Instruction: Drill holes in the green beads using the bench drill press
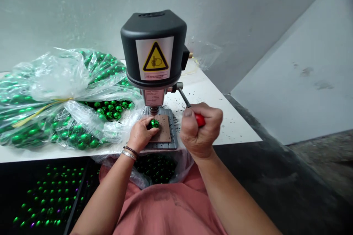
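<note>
A dark grey bench drill press (153,49) stands in front of me with a yellow hand-hazard sign on its head. My left hand (142,132) pinches a shiny green ball (154,123) on the brown board (163,132) that lies on the drill's base. The drill bit (154,116) comes down at the top of the ball; whether it has entered the ball is too small to tell. My right hand (201,126) is wrapped round the red-knobbed feed lever (200,119) at the drill's right side.
Clear plastic bags (55,77) full of green balls cover the table's left side, one tied with yellow string. Dark shavings lie on the white table (231,134). An open bag of green balls (157,167) sits at my lap. More green balls (49,194) show below left.
</note>
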Action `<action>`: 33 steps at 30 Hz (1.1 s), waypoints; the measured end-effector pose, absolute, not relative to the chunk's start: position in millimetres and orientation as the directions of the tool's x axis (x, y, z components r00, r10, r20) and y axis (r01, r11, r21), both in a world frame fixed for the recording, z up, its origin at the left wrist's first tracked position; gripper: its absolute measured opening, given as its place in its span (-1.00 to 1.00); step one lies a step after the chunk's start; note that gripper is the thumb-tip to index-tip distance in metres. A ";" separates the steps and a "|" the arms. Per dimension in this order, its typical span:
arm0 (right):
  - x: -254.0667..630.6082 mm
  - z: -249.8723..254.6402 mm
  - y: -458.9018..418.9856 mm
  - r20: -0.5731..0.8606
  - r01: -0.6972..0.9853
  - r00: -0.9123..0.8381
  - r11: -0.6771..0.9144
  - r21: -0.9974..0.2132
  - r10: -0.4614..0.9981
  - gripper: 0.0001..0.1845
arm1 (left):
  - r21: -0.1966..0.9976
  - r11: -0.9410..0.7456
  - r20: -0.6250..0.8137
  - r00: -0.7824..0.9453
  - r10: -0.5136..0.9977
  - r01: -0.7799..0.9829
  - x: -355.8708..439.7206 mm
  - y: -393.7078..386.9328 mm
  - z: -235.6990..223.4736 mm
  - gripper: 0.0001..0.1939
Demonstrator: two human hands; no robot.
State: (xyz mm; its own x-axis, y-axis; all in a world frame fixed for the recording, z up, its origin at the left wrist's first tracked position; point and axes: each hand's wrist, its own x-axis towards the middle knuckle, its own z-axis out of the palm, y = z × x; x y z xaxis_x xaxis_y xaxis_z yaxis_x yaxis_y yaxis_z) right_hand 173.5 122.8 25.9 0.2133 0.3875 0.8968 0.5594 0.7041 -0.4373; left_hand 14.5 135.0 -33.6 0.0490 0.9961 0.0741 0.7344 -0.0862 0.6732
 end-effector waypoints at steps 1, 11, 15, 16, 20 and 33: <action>173.1 36.3 123.1 0.890 0.575 0.232 0.683 -0.451 0.392 -0.91 | 0.674 -0.092 0.081 0.051 0.995 0.733 15.0 134.6 -34.2 -0.65; 176.9 144.5 178.9 0.695 0.541 0.203 0.512 -0.667 0.690 -0.54 | 0.670 -0.100 0.038 0.101 0.994 0.735 7.1 104.3 -16.3 -0.64; 182.0 151.4 184.4 0.637 0.511 0.128 0.500 -0.700 0.760 -0.45 | 0.738 -0.179 -0.119 0.386 0.915 0.651 -8.1 77.2 0.8 -0.44; 183.7 154.4 183.2 0.616 0.533 0.106 0.479 -0.698 0.780 -0.43 | 0.743 -0.172 -0.129 0.391 0.911 0.646 -12.5 75.4 3.3 -0.40; 189.7 171.3 179.6 0.480 0.681 -0.036 0.373 -0.630 0.876 -0.43 | 0.653 -0.159 0.109 0.115 0.987 0.741 -40.5 102.8 6.8 -0.60; 182.0 157.6 188.3 0.562 0.604 0.079 0.409 -0.684 0.824 -0.37 | 0.131 0.340 0.013 -0.344 0.939 0.931 -68.1 199.7 -35.4 -0.48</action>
State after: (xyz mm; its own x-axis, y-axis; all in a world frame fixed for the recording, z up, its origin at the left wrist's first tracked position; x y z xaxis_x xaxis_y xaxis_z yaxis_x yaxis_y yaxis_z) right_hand 182.0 188.3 157.6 0.0787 0.8236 0.5617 0.6040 0.4088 -0.6841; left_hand -68.1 199.7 -35.4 -0.3441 0.9388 0.0126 0.9314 0.3396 0.1312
